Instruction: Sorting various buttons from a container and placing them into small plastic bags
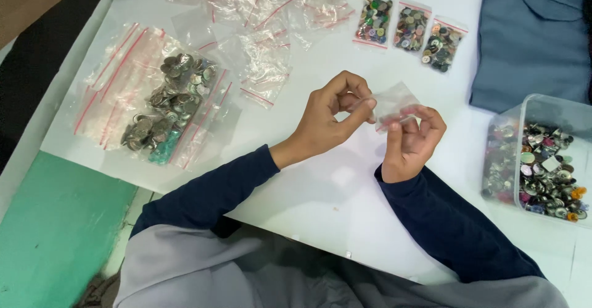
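1. The left hand (327, 120) and the right hand (410, 138) are up over the middle of the white table (320, 191).
2. Both hands hold one small clear bag (394, 104) between them. It has a red strip along one edge.
3. The left thumb and fingers are pinched together on the left edge of the small clear bag. The right fingers are curled and pinched on its lower right edge.
4. I cannot tell if anything is inside the small clear bag.
5. Nothing lies on the table right under the hands.
6. To the left lies a heap of metal buttons (169, 107). It sits on flat clear bags with red strips (114, 80).
7. On the far side is a pile of empty clear bags (265, 12), all crumpled up.
8. Just to the right of that pile are three small filled bags (407, 30) in a row. They are full of buttons in many colours.
9. On the right, near the table edge, stands a clear plastic tub (539, 107). It holds lots of mixed buttons (546, 172), some shiny, some coloured.
10. Far on the right lies a blue-grey cloth garment (530, 36). It touches the far side of the tub.
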